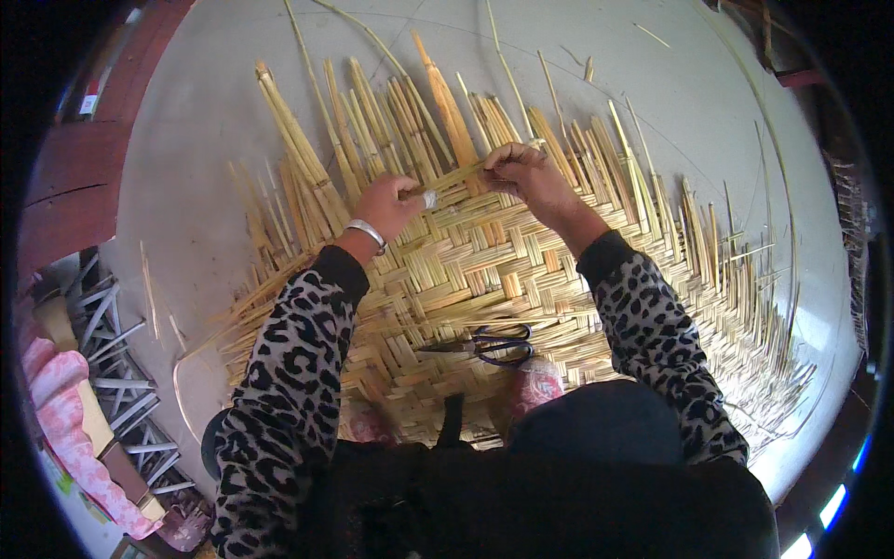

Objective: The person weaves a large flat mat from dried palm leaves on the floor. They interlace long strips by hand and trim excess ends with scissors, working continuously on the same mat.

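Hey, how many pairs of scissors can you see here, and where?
1: the dark blue-handled scissors lie on the woven mat, nearer the body than the left hand and right hand. Others could be hidden.

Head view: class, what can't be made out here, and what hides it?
Head view:
Held strip: gripped parts, covered by the left hand and right hand.
Woven mat: nearest part, hidden by dark clothing.
Red boards: outer ends, cut off by the picture's dark rim.
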The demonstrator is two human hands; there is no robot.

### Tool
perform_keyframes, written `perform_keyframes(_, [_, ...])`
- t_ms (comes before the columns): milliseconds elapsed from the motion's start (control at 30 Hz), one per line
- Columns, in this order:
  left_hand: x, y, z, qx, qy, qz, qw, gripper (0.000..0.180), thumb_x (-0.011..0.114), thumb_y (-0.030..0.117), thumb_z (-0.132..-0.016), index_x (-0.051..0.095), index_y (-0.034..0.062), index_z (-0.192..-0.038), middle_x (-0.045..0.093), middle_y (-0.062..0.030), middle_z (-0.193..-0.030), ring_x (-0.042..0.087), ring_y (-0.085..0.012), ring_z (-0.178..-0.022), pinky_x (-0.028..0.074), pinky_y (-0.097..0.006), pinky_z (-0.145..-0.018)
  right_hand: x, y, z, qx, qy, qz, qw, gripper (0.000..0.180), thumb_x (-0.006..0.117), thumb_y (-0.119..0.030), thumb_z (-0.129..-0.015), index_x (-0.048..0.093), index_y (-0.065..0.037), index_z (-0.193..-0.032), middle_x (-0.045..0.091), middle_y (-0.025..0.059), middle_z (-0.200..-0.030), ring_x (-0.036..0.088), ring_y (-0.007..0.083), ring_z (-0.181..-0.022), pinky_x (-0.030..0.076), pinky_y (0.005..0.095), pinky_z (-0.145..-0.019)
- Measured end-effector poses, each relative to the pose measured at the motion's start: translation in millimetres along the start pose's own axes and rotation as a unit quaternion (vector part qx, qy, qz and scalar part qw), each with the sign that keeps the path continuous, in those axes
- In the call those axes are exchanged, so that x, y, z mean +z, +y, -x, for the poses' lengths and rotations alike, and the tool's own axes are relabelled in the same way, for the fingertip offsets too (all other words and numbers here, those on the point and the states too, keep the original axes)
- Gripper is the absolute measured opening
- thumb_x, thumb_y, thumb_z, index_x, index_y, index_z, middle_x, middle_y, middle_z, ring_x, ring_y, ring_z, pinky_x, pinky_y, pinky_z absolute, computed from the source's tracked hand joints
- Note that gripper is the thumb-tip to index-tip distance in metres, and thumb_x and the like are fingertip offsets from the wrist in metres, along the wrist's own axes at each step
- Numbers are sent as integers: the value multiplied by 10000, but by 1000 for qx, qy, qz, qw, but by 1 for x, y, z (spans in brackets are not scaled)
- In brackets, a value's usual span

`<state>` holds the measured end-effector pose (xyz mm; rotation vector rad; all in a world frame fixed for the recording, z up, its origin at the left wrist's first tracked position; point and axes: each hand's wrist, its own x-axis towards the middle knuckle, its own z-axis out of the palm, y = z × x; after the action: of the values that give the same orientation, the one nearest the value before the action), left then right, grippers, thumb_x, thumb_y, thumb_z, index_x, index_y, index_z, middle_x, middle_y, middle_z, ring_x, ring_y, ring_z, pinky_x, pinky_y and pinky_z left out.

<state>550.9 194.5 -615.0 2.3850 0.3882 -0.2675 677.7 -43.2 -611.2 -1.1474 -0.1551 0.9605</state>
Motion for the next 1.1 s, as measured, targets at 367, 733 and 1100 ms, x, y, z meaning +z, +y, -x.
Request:
perform_keyframes(367, [12,19,7,-83,126,-11,989,259,699,309,-809,677,59,-873,674,-153,-772,651,-349,-738,504,-432,-660,-6,-8,-72,-61,-31,360,931,358,638,-182,-833,602,46,-1107,662,146,-1010,617,213,-1005,478,340,-890])
perform_keyframes(733, [21,5,3,-94,225,50,969,223,704,243,-800,645,32,-835,653,-109,-683,658,-247,-636,516,-374,-598,11,-22,-112,114,-72,517,845,524,790,-338,-753,612,68,-1031,639,120,-789,584,182,-585,497,323,-504])
perform_keyframes(1100, [27,-8,-2,-88,218,142,962,220,687,189,-825,619,-20,-842,633,-68,-681,620,-141,-533,515,-308,-452,13,-12,-112,109,-70,482,866,440,788,-297,-750,633,15,-1019,631,107,-781,599,187,-628,510,347,-530])
